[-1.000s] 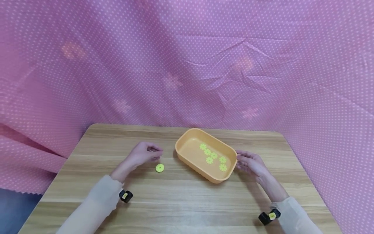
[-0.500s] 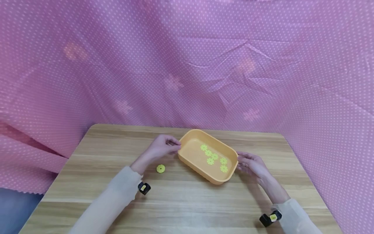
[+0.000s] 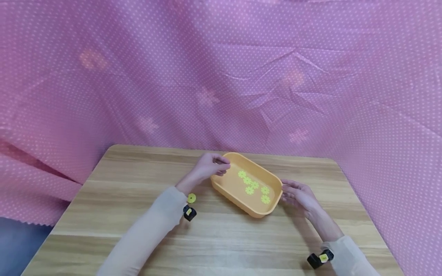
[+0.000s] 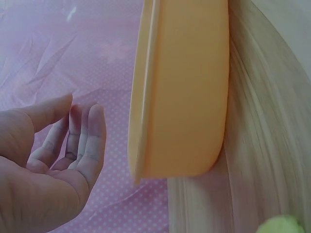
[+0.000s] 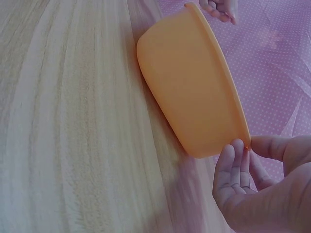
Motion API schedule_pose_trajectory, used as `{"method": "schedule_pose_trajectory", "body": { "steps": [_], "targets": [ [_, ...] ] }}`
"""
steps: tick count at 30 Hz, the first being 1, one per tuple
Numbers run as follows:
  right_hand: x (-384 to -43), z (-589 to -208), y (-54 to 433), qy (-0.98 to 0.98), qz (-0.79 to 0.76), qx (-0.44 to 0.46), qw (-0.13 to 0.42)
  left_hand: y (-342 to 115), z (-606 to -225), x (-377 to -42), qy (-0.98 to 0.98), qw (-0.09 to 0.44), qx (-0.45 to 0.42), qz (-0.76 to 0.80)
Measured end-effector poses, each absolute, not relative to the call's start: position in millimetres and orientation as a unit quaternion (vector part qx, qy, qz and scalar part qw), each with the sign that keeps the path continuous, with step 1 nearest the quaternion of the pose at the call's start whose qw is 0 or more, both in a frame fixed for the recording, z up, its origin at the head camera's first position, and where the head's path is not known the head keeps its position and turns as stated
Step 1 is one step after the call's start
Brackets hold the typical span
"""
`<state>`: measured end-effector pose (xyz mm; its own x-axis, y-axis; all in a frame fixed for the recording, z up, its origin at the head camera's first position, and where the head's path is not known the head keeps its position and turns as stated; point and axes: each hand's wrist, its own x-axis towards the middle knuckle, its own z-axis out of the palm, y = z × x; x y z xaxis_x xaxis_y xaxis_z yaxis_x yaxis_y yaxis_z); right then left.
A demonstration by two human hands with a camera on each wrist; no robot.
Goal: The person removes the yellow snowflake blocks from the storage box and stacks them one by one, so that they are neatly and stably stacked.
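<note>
An orange rectangular plastic tub [image 3: 235, 198] sits at an angle on the table, with several flat yellow-green flower-shaped pieces [image 3: 254, 184] lying in it. My left hand [image 3: 208, 165] is over the tub's far left corner, apart from the rim in the left wrist view, fingers loosely bent. Nothing shows between its fingertips. My right hand [image 5: 262, 189] pinches the rim at the tub's right end, thumb on the rim and fingers against the outer wall. One round yellow-green piece with a centre hole [image 3: 191, 197] lies on the table beside my left sleeve, partly hidden by it.
The wood-grain table [image 3: 241, 245] has its far edge against a pink dotted cloth [image 3: 221, 76], which also hangs at both sides. Black wrist cameras sit on both sleeves, the left camera [image 3: 189, 212] close to the loose piece.
My left hand has moved right and away from me, from beside the loose piece to above the tub's left end. The right hand stays at the rim, and the tub has hardly moved.
</note>
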<state>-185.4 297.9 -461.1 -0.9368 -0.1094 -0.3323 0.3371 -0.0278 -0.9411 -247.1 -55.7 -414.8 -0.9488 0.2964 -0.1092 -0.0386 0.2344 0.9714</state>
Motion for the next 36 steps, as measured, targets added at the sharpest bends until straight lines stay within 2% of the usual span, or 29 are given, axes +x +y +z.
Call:
{"method": "schedule_pose_trajectory", "body": {
  "steps": [14, 20, 26, 36],
  "targets": [
    [-184, -460, 297, 0.676, -0.713, 0.082, 0.166, -28, -440, -275, 0.782, 0.132, 0.048, 0.607],
    [-186, -460, 297, 0.673, -0.716, 0.082, 0.167, -11, -443, -281, 0.772, 0.152, 0.061, 0.614],
    [-188, -461, 298, 0.671, -0.718, 0.077, 0.168, 4, -442, -285, 0.79, 0.147, 0.062, 0.592],
    [-193, -462, 300, 0.672, -0.717, 0.081, 0.168, 12, -448, -291, 0.815, 0.165, 0.066, 0.552]
  ]
}}
